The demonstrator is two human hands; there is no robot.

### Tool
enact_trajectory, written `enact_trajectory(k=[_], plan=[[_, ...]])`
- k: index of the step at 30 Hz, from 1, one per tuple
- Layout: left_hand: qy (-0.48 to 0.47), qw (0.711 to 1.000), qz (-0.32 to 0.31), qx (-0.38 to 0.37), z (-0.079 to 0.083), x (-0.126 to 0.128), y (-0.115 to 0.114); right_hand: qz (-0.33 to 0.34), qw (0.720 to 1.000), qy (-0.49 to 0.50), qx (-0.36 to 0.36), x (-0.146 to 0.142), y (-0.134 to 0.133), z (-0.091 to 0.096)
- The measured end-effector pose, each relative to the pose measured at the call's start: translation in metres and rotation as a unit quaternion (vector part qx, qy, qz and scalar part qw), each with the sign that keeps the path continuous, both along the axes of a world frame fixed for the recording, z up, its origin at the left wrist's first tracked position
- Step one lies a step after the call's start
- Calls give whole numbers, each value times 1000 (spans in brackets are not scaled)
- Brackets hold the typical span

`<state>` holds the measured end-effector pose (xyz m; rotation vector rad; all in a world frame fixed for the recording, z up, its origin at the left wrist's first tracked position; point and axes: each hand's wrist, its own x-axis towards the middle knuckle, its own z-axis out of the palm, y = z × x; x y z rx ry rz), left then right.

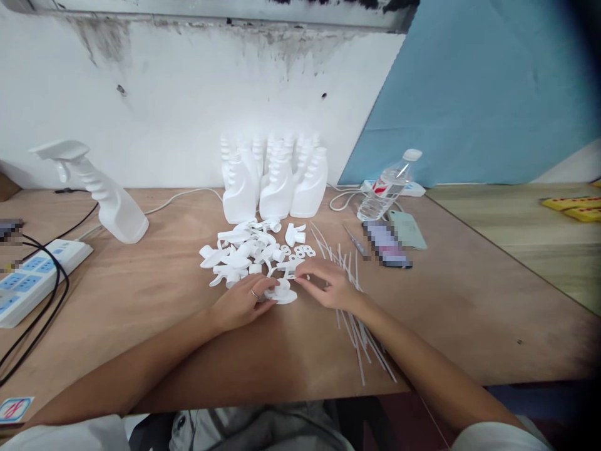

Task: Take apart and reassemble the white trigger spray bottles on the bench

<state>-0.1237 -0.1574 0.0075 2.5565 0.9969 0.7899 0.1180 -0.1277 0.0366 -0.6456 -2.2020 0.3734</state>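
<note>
My left hand [243, 302] rests on the wooden table [141, 294], its fingers curled round a white spray-nozzle part [283, 292]. My right hand [328, 285] meets it from the right, fingertips pinching the same part. Just behind the hands lies a heap of white nozzle parts and small rings [248, 250]. Under my right wrist several thin white dip tubes [350, 294] are spread out. A cluster of white plastic bottles [275, 181] stands upright behind the heap.
A lone white spray bottle [101, 194] with trigger stands at the left. A power strip with black cables [35, 275] lies at the far left. A clear water bottle [387, 185], two phones [397, 238] and a small screwdriver [355, 241] lie at the right.
</note>
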Motion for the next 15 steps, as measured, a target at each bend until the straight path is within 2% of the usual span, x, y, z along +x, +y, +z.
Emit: enact_trajectory(k=[6,10,15], plan=[[-2,1000,-15,-27,5,1,-2,84,990,-103,49,-4,-2,-3],[12,999,-39,-29,6,1,-1,104,986,-126,36,-5,-4,-2],[35,997,-63,11,4,1,0,114,986,-118,13,-6,-6,0]])
